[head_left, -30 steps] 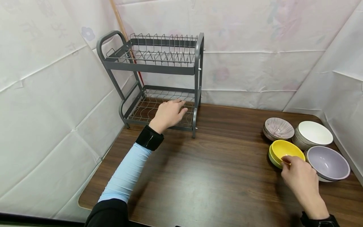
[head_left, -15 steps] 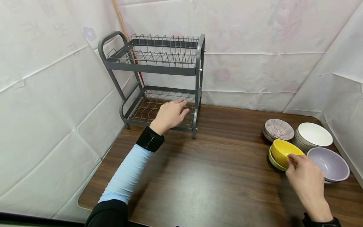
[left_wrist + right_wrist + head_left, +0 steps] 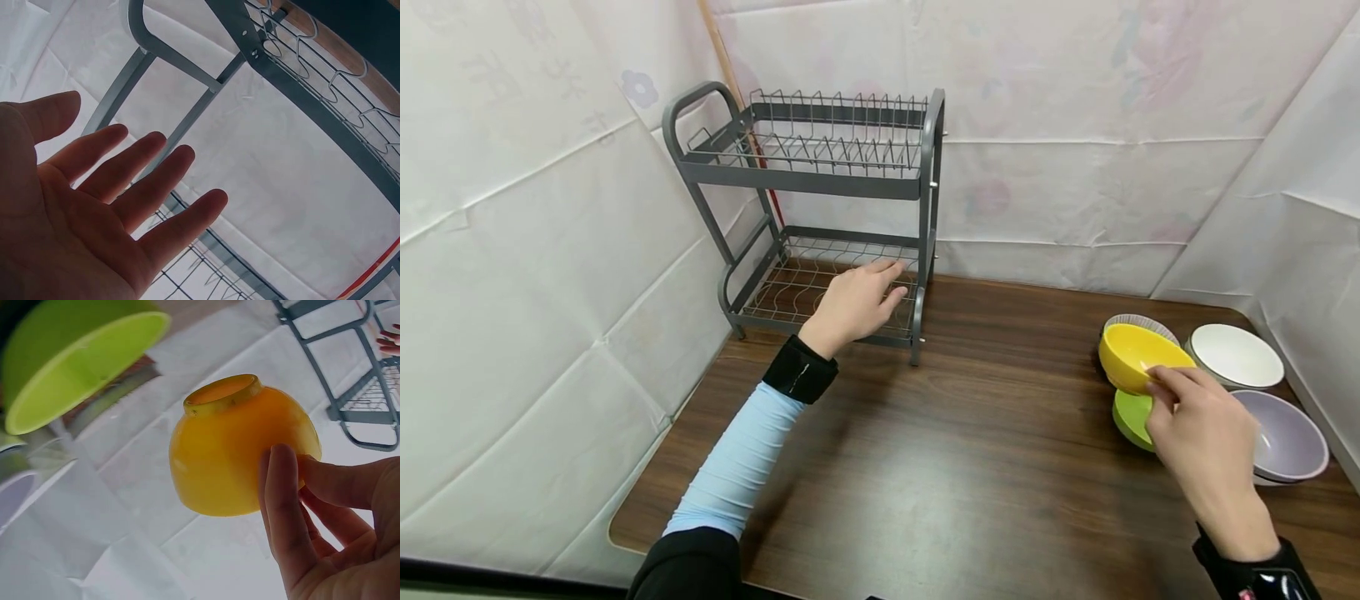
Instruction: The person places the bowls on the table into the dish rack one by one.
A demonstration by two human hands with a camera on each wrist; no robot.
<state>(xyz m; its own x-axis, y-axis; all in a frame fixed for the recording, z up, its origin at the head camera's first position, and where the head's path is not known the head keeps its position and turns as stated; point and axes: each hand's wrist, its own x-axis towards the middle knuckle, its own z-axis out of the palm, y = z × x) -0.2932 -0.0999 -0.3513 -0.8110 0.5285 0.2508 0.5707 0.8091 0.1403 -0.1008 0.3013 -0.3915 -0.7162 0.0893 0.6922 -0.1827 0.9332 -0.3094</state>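
Observation:
My right hand (image 3: 1206, 433) pinches the rim of a yellow bowl (image 3: 1138, 354) between thumb and fingers. In the head view the bowl is tilted and lifted above a green bowl (image 3: 1131, 418). The right wrist view shows the yellow bowl (image 3: 234, 456) from its foot side, with the green bowl (image 3: 75, 369) apart from it. My left hand (image 3: 856, 304) holds nothing and hovers in front of the lower tier of a grey two-tier dish rack (image 3: 797, 183). Its fingers are spread and nearly straight in the left wrist view, before the rack frame (image 3: 181, 62).
Around the green bowl stand a striped bowl (image 3: 1142, 321) partly hidden behind the yellow one, white bowls (image 3: 1236, 354) and a lilac bowl (image 3: 1288, 437). The brown wooden table (image 3: 970, 450) meets white sheeting (image 3: 1075, 167) at the back and sides.
My right hand has raised the yellow bowl off the green one, up and slightly to the left, uncovering the green bowl. The left hand has stayed nearly still at the rack.

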